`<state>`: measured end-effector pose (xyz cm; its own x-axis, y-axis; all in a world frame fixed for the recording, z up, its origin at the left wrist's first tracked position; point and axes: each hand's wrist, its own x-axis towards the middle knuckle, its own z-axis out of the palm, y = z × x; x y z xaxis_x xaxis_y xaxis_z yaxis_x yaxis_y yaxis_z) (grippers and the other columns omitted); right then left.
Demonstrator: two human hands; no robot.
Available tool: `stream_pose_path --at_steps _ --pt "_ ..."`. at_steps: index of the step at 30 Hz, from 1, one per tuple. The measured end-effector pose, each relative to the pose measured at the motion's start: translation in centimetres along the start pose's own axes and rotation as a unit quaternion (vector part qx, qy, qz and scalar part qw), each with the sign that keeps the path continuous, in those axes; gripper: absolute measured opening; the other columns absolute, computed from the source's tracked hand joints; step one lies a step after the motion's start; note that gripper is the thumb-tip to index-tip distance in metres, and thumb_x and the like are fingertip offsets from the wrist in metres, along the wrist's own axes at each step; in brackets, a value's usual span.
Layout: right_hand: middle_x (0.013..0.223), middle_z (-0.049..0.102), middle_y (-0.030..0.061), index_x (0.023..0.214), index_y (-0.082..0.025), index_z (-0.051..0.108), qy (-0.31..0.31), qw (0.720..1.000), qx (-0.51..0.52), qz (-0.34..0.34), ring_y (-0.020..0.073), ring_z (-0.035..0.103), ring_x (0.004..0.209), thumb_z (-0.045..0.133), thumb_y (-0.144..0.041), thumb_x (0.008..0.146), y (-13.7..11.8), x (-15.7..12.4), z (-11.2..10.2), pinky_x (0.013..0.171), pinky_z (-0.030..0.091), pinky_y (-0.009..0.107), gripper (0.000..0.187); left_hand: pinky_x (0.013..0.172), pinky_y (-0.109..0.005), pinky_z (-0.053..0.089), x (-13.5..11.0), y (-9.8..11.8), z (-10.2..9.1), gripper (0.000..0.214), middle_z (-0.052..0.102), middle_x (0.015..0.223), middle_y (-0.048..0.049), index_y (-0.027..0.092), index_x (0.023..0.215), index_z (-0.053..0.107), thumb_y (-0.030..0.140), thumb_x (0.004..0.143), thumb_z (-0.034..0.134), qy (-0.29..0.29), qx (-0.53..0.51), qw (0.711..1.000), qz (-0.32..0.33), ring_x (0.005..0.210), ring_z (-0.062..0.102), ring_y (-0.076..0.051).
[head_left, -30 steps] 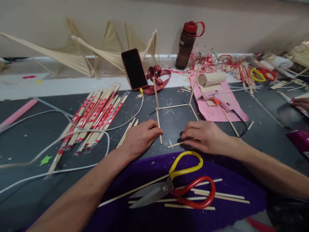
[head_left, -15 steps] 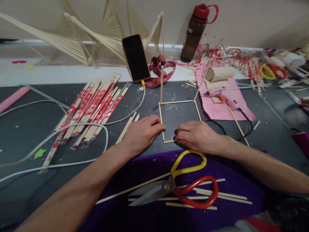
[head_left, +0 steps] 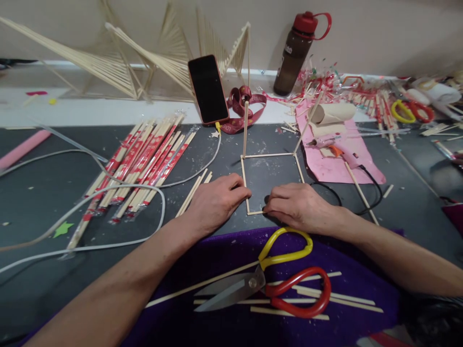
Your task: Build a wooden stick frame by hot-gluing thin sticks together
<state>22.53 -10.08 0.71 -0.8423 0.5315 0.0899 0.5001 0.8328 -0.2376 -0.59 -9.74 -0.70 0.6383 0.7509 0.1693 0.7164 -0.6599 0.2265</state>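
A square frame of thin wooden sticks (head_left: pixel 268 155) lies on the grey table, with one stick standing at its far left corner and another leaning up from its far right corner. My left hand (head_left: pixel 224 196) has its fingers closed on the frame's left side stick. The front stick's right part and the near right corner are hidden under my right hand (head_left: pixel 292 205), whose fingers are closed around that spot. Open scissors (head_left: pixel 252 283) with one yellow and one red handle lie on purple cloth in front of me, among loose sticks (head_left: pixel 289 313).
Wrapped chopsticks (head_left: pixel 139 166) and a white cable (head_left: pixel 161 207) lie on the left. A phone (head_left: pixel 209 89) leans against a stick structure (head_left: pixel 155 53) at the back, with a bottle (head_left: pixel 296 53) further right. A pink glue gun (head_left: pixel 343 147) rests on pink paper (head_left: pixel 365 168).
The whole view has shifted slightly, so everything appears a little lower and to the right. Both hands keep their places on the stick frame.
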Motion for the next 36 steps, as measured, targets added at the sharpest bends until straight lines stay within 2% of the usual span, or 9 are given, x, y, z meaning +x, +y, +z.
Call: stream_pose_path --at_steps 13,22,25,29,33,36 --pt "0.077 0.056 0.002 0.083 -0.018 0.063 -0.012 1.0 -0.005 0.013 0.0112 0.047 0.068 0.045 -0.021 0.091 -0.06 -0.11 0.03 0.063 0.032 0.024 0.02 0.063 -0.02 0.04 0.0 0.04 -0.04 0.025 0.06 0.095 -0.0015 0.026 0.096 0.066 0.028 0.092 0.041 0.008 0.002 1.0 0.006 0.081 0.056 -0.011" --pt "0.075 0.055 0.0013 0.082 -0.018 0.063 0.005 1.0 -0.001 0.027 0.0108 0.047 0.067 0.046 -0.021 0.089 -0.3 -0.03 0.42 0.062 0.03 0.024 0.019 0.066 -0.022 0.043 -0.19 -0.19 -0.09 0.026 0.06 0.098 -0.0023 0.027 0.101 0.065 0.029 0.091 0.041 0.003 -0.004 1.0 0.019 0.084 0.057 -0.012" --pt "0.075 0.056 0.001 0.081 -0.018 0.063 0.012 0.999 -0.013 0.03 0.0107 0.047 0.066 0.046 -0.022 0.09 -0.3 -0.04 0.4 0.061 0.03 0.024 0.019 0.071 -0.025 0.046 -0.43 -0.08 -0.47 0.028 0.059 0.104 -0.0038 0.026 0.107 0.063 0.036 0.089 0.045 -0.014 -0.004 1.0 0.023 0.09 0.058 -0.015" --pt "0.077 0.057 0.0015 0.082 -0.019 0.063 0.01 0.999 -0.034 0.037 0.0112 0.047 0.066 0.046 -0.024 0.091 -0.39 0.02 0.38 0.061 0.03 0.025 0.02 0.072 -0.029 0.048 -0.6 0.43 -0.89 0.042 0.057 0.11 -0.0058 0.024 0.112 0.06 0.051 0.081 0.053 -0.034 0.003 0.999 0.009 0.093 0.058 -0.019" --pt "0.08 0.059 0.0018 0.083 -0.02 0.063 0.0 0.998 -0.048 0.03 0.012 0.048 0.067 0.047 -0.025 0.09 -0.5 0.31 0.32 0.061 0.03 0.025 0.018 0.067 -0.029 0.049 -0.57 0.79 -0.95 0.04 0.057 0.111 -0.0059 0.025 0.112 0.061 0.051 0.083 0.05 -0.04 0.018 0.999 -0.015 0.091 0.059 -0.02" --pt "0.082 0.061 0.0024 0.086 -0.021 0.065 -0.008 0.999 -0.034 0.02 0.0129 0.051 0.071 0.049 -0.028 0.089 -0.06 0.35 -0.55 0.062 0.033 0.025 0.018 0.064 -0.029 0.049 -0.45 0.75 -0.92 0.039 0.057 0.111 -0.0057 0.026 0.11 0.062 0.052 0.083 0.048 -0.045 0.03 0.998 -0.022 0.09 0.061 -0.02"
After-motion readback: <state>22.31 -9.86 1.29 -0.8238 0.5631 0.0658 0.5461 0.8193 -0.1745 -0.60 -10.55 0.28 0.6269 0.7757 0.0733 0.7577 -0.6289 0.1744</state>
